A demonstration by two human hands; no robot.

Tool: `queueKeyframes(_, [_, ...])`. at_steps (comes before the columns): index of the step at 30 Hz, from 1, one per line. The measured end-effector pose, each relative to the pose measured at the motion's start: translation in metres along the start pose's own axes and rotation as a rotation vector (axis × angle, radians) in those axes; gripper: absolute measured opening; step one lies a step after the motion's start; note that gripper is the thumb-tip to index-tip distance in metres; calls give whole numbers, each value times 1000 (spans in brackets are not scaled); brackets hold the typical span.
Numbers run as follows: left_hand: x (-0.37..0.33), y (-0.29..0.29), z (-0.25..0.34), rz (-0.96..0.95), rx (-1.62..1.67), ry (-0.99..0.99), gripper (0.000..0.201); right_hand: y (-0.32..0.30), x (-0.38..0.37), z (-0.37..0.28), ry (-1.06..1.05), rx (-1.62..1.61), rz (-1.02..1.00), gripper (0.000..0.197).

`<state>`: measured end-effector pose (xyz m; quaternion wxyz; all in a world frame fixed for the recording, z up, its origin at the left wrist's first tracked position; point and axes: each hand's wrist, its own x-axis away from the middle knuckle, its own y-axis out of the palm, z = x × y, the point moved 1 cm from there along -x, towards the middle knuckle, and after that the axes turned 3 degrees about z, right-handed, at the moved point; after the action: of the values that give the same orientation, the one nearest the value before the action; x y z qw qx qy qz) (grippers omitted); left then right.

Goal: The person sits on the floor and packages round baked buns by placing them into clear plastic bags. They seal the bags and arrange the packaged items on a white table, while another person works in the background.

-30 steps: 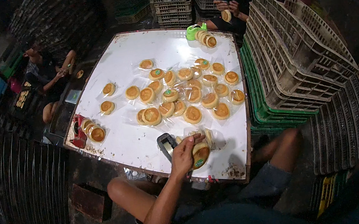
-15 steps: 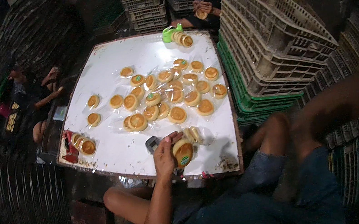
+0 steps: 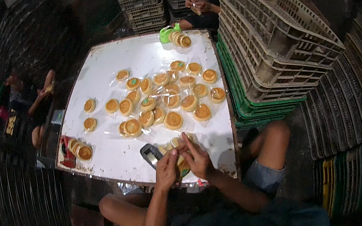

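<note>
At the near edge of the white table (image 3: 117, 156), my left hand (image 3: 166, 169) is closed on a flat round bun (image 3: 182, 164) in clear plastic. A green label shows on its lower part. My right hand (image 3: 198, 157) meets it from the other side, thumb and fingers at the top edge of the wrapping, one finger pointing up. My fingers hide much of the bun. Just beyond them lie pale buns (image 3: 175, 142) in a clear wrapper. A dark grey device with a pale panel (image 3: 150, 154) lies beside my left hand.
Several bagged golden buns (image 3: 173, 120) spread over the table's middle. A green holder (image 3: 164, 35) and a row of buns (image 3: 180, 39) sit at the far edge; a red holder (image 3: 66, 152) is at the near left. Stacked crates (image 3: 270, 54) rise on the right. Other people work beyond the table.
My right hand has come in from the right and joined the left at the bun. The bun has tilted and drawn closer to the table's near edge, baring more of the grey device.
</note>
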<state>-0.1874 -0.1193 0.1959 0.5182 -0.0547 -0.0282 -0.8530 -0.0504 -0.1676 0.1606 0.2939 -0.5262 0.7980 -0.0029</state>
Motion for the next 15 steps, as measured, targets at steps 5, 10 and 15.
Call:
queueKeyframes(5, [-17,6,-6,85,-49,208,37,-27,-11,14,490,-438,-190,35])
queueKeyframes(10, [-15,23,6,436,-594,653,37,-24,-8,11,803,-1120,55,26])
queueKeyframes(15, [-14,9,1,-81,-285,98,33,-44,-16,12,404,-626,-55,44])
